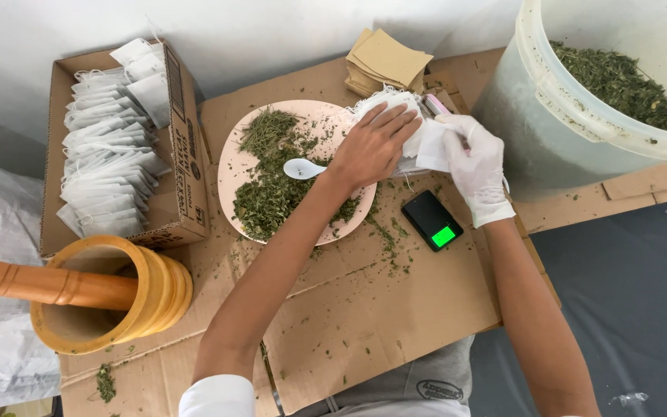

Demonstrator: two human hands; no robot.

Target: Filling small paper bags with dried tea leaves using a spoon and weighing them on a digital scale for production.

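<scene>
Bare left hand [374,145] lies flat, fingers together, on a stack of white filter bags [403,104] at the pink plate's [229,166] far edge. Gloved right hand [476,166] pinches one bag's edge. Nearby on the cardboard sheet [364,309]: white spoon [303,168], pocket scale [432,220].

Plate [233,166] in the middle of the cardboard sheet [364,309], with dried herbs [272,193] and a spoon [303,168] on it. Left of the plate, a box [183,193] full of little bags [106,154]. In front of the box, a mortar [148,297] with a pestle [40,282] in it. Right of the plate, a small scale [432,220]. Behind the plate, a stack of paper squares [387,60]. Far right, a bucket [550,131] with more herbs inside.
</scene>
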